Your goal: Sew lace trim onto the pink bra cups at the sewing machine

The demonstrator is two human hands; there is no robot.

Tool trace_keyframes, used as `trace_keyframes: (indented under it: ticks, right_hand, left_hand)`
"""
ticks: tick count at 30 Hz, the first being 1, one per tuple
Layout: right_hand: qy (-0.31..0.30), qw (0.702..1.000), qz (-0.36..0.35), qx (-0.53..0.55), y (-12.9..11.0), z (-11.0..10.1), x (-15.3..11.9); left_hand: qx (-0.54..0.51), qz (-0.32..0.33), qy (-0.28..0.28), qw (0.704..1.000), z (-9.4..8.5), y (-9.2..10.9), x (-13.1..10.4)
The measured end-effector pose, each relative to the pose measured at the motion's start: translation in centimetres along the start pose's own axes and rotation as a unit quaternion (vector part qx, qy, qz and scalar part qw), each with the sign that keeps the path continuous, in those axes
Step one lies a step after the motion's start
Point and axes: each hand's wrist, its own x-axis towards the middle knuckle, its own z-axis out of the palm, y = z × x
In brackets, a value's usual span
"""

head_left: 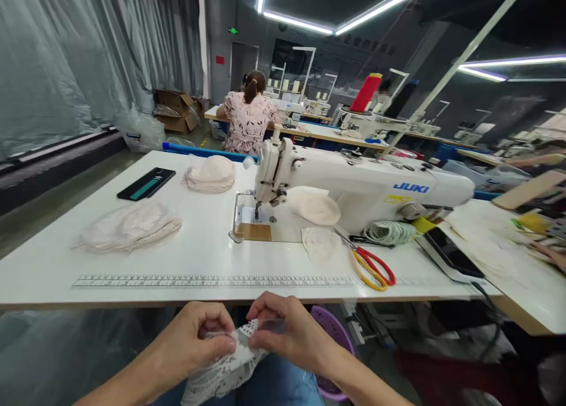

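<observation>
As your left hand and right hand pinch seemingly light, delicate lace by the table's front edge, hold its border gently.

A sewing workshop with work tables.
A sewing machine stands at the centre, with scissors at its lower right, piles of cloth to the left and white lace at the bottom. More machines line tables from upper centre to right, near a red thread cone; a person sits at one table, and tube lights run along the top.
</observation>
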Motion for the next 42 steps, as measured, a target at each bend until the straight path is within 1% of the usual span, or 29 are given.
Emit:
trace_keyframes:
  ticks: [2, 4, 8, 10, 13, 16, 18, 22, 25, 27, 29, 31, 34, 38, 40, 42]
  right_hand:
    - [0.0, 1.0, 0.008, 0.0, 0.7, 0.4, -0.6]
    - [0.006, 1.0, 0.0, -0.01, 1.2, 0.6, -1.2]
    - [0.021, 0.999, -0.009, -0.037, 1.5, 0.6, -2.2]
    - [0.027, 0.998, -0.019, -0.054, 1.5, 0.4, -2.5]
    - [0.019, 0.995, -0.044, -0.084, 1.3, 0.1, -2.6]
    - [0.012, 0.995, -0.037, -0.094, 1.3, 0.0, -2.4]
    - [0.022, 0.997, -0.02, -0.075, 1.4, 0.1, -2.2]
    - [0.035, 0.999, -0.013, 0.014, 2.0, 0.2, -1.6]
    - [0.027, 0.998, -0.004, 0.063, 2.2, 0.0, -1.4]
    - [0.021, 0.997, 0.008, 0.08, 2.2, -0.3, -1.4]
    - [0.017, 0.997, 0.018, 0.079, 2.1, -0.7, -1.2]
    - [0.016, 0.998, 0.023, 0.053, 1.9, -1.0, -1.0]
    - [0.017, 1.0, 0.019, 0.011, 1.8, -1.5, -0.6]
    - [0.026, 1.0, 0.008, -0.004, 1.8, -1.8, 0.0]
    - [0.017, 1.0, 0.016, -0.008, 1.4, -1.9, 0.6]
    - [-0.007, 1.0, 0.021, -0.014, 0.8, -2.0, 1.6]
  left_hand:
    - [0.017, -0.007, -0.008, 1.0, 0.4, -0.7, 0.0]
    - [0.025, -0.002, -0.019, 1.0, 0.7, -1.4, 0.2]
    - [0.043, 0.008, -0.031, 0.999, 1.3, -2.2, 0.6]
    - [0.055, 0.021, -0.02, 0.998, 1.5, -2.2, 0.7]
    - [0.073, 0.031, -0.007, 0.997, 1.7, -1.8, 0.7]
    - [0.106, 0.039, -0.011, 0.994, 1.6, -1.4, 0.7]
    - [0.123, 0.039, -0.016, 0.992, 1.5, -1.3, 0.7]
    - [0.121, 0.039, -0.041, 0.991, 1.5, -1.6, 1.1]
    - [0.14, 0.043, -0.03, 0.989, 1.4, -1.6, 1.2]
    - [0.149, 0.037, -0.011, 0.988, 1.2, -1.4, 1.2]
    - [0.145, 0.025, -0.004, 0.989, 0.8, -0.8, 1.2]
    - [0.137, 0.013, -0.015, 0.99, 0.3, -0.3, 1.2]
    - [0.131, 0.012, -0.034, 0.991, -0.2, 0.2, 1.5]
    - [0.166, 0.013, -0.045, 0.985, -1.2, 0.8, 1.7]
    - [0.201, 0.022, -0.037, 0.979, -2.2, 1.9, 1.8]
    - [0.249, 0.053, -0.016, 0.967, -3.7, 3.8, 2.5]
